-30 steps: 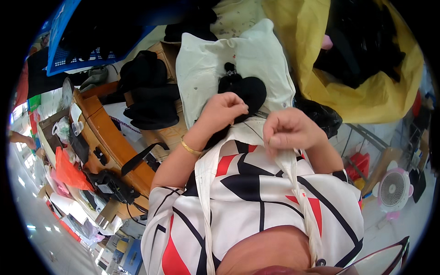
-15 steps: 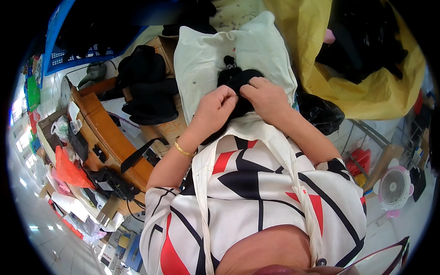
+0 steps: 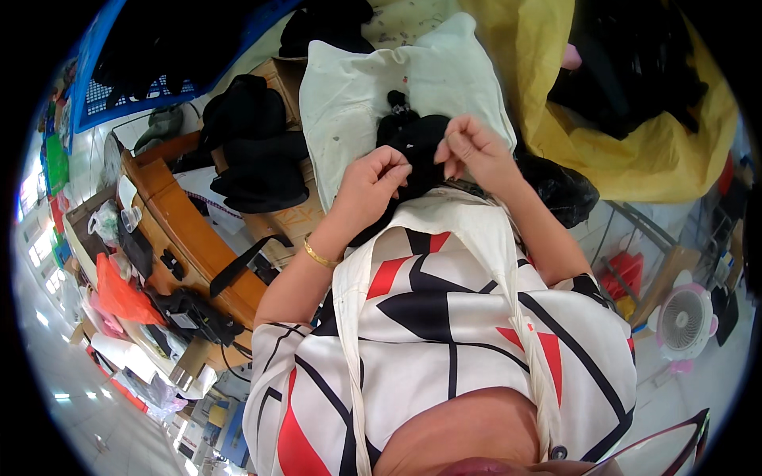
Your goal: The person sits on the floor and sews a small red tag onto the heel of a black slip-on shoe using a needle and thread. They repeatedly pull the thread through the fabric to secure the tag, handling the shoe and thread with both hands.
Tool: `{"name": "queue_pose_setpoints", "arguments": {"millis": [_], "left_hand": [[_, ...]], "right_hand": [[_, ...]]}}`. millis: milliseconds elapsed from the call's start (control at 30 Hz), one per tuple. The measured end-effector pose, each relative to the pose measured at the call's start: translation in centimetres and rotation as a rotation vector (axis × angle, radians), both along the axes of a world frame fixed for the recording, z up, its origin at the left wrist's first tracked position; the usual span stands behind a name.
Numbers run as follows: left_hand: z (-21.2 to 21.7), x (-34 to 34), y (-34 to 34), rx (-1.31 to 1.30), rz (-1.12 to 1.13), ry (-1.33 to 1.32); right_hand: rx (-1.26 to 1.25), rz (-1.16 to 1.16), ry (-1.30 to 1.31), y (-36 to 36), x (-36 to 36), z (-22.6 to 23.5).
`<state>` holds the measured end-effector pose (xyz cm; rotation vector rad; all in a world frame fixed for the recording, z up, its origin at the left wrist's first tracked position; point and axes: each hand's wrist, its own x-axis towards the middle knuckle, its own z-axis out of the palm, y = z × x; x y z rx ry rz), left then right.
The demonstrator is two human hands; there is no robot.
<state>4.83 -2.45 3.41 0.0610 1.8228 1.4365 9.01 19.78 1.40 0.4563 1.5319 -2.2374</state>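
Observation:
My left hand (image 3: 371, 181) and my right hand (image 3: 468, 148) both pinch a small black fabric piece (image 3: 417, 147) that lies on a pale cream cloth (image 3: 349, 95) spread in front of me. The left wrist carries a gold bracelet (image 3: 320, 257). A cream apron with long straps (image 3: 349, 317) hangs over my white, red and black patterned top. The fingers hide part of the black piece, and its lower end disappears behind the apron's edge.
A pile of black garments (image 3: 254, 155) rests on cardboard boxes to the left. A wooden desk (image 3: 182, 230) with clutter runs along the left. A big yellow sack (image 3: 635, 143) holding black items fills the right. A small pink fan (image 3: 684, 321) stands lower right.
My right hand has let go of the apron strap near my chest and moved up to the black fabric piece. Both hands now meet on it.

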Motion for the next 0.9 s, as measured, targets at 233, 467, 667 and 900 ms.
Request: {"name": "queue_pose_setpoints", "arguments": {"millis": [233, 467, 667, 900], "left_hand": [[0.5, 1.2, 0.8, -0.221, -0.229, 0.764], [0.2, 0.5, 2.0, -0.411, -0.39, 1.231], [-1.1, -1.3, 2.8, -0.348, -0.299, 1.173], [-1.5, -1.5, 3.7, -0.342, -0.326, 1.231]], "right_hand": [[0.503, 0.026, 0.224, 1.4, 0.0, -1.7], [0.543, 0.035, 0.237, 1.5, -0.3, -1.2], [0.421, 0.025, 0.26, 1.3, -1.4, 1.8], [0.53, 0.065, 0.588, 0.4, -2.5, 3.8]]}}
